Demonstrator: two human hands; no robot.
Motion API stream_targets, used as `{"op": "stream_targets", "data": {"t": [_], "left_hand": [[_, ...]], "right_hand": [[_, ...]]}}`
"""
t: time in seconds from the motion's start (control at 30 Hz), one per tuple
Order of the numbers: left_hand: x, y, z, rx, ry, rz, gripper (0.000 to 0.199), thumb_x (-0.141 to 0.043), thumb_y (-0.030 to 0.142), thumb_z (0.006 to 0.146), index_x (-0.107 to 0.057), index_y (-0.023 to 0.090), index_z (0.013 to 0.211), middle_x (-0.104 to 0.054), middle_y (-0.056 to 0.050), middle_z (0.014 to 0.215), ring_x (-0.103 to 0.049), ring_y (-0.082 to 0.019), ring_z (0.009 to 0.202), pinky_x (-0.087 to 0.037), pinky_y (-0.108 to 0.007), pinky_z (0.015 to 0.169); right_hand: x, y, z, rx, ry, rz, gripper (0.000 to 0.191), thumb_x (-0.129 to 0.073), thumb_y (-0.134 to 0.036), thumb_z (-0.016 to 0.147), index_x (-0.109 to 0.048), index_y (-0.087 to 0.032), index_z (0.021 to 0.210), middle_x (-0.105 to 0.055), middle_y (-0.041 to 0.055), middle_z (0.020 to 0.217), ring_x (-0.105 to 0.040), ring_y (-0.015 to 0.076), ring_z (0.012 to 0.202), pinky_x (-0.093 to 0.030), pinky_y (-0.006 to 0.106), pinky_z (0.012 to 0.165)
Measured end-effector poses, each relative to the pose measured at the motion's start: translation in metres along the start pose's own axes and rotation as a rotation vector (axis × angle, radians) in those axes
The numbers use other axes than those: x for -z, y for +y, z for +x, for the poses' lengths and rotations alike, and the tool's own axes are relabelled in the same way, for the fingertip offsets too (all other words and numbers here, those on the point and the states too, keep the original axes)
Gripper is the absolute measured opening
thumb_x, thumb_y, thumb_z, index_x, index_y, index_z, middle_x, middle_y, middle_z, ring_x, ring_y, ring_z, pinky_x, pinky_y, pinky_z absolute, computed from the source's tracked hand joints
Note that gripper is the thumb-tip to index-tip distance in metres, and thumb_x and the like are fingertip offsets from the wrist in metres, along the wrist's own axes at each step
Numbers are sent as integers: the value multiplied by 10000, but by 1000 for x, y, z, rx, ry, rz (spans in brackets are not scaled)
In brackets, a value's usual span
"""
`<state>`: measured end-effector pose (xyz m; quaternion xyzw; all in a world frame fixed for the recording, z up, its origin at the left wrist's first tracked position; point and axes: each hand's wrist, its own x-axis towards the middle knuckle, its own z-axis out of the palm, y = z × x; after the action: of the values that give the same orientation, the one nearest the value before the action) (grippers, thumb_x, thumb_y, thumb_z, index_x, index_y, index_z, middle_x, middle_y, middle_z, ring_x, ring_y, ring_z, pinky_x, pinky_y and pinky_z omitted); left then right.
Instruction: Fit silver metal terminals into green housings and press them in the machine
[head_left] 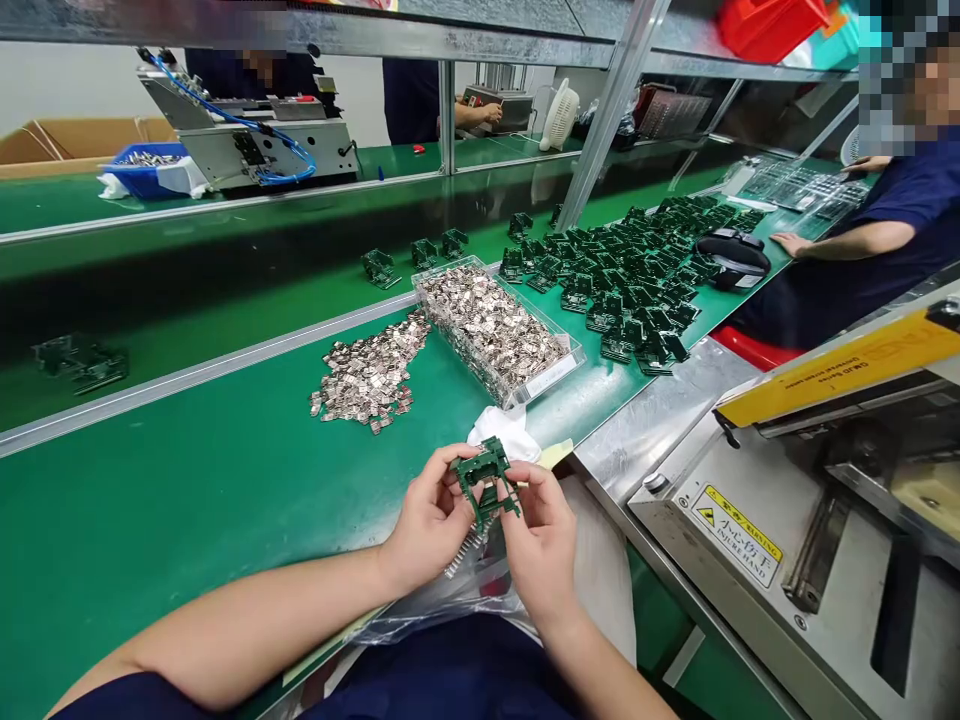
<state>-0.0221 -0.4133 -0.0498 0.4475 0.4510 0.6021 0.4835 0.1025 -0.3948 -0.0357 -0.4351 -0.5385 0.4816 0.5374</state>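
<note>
Green plastic frame (pixel 486 478) pinched betw. L hand (pixel 429 530) & R hand (pixel 538 552).

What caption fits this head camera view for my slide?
Left hand and right hand hold a green molded part near a clear tray of metal pieces.

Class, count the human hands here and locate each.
5: the wearer's left hand and right hand holding a green part; a co-worker's hand and other hand at right; a distant worker's hand at the far bench. Others may be hidden.
</note>
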Motion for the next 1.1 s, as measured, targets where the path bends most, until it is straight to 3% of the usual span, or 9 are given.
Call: {"op": "stream_targets", "data": {"t": [0.13, 0.37, 0.63, 0.9, 1.0, 1.1], "left_hand": [[-3, 4, 1, 32, 7, 4, 292, -642, 268, 855, -519, 210, 1114, -578, -11, 873, -542, -98, 671, -507, -218, 608], [-7, 11, -2, 40, 33, 3, 262, -641, 273, 854, -532, 201, 1081, -599, -16, 884, -555, -101, 703, -517, -222, 655], [-7, 11, -10, 68, 46, 56, 275, -652, 254, 828, -539, 199, 1073, -600, -12, 867, -555, -109, 695, -518, -218, 632], [-8, 14, -13, 124, -43, 77, 350, -719, 256, 758, -549, 183, 1055, -608, -9, 828, -577, -119, 688, -542, -225, 633], [-5, 12, -3, 141, -90, 52, 391, -730, 317, 752, -536, 183, 1063, -598, -12, 833, -595, -127, 691, -562, -244, 629], [1, 6, 12, 137, -43, 3, 445, -725, 405, 749, -505, 188, 1069, -600, -25, 861, -624, -156, 735, -585, -270, 616]], "right_hand": [[-1, -6, 3, -112, 4, 145, 73, -694, -233, 812, -628, -203, 825, -636, 3, 777, -599, 129, 664, -525, 215, 612], [-2, -7, 0, -157, 28, 261, 111, -748, -211, 757, -639, -189, 765, -652, 23, 856, -631, 132, 713, -541, 217, 644], [-5, 2, -12, -187, 91, 346, 146, -766, -196, 727, -620, -186, 725, -635, 1, 746, -588, 117, 639, -508, 190, 556], [-2, 2, -29, -194, 134, 348, 172, -753, -242, 748, -587, -198, 748, -596, -14, 740, -557, 119, 585, -501, 214, 517], [9, 8, -36, -175, 165, 249, 170, -712, -304, 814, -595, -216, 900, -615, 10, 866, -590, 146, 719, -540, 256, 643], [21, 25, -46, -210, 166, 92, 231, -679, -401, 850, -612, -211, 963, -615, 33, 910, -579, 173, 826, -532, 274, 707]]}}
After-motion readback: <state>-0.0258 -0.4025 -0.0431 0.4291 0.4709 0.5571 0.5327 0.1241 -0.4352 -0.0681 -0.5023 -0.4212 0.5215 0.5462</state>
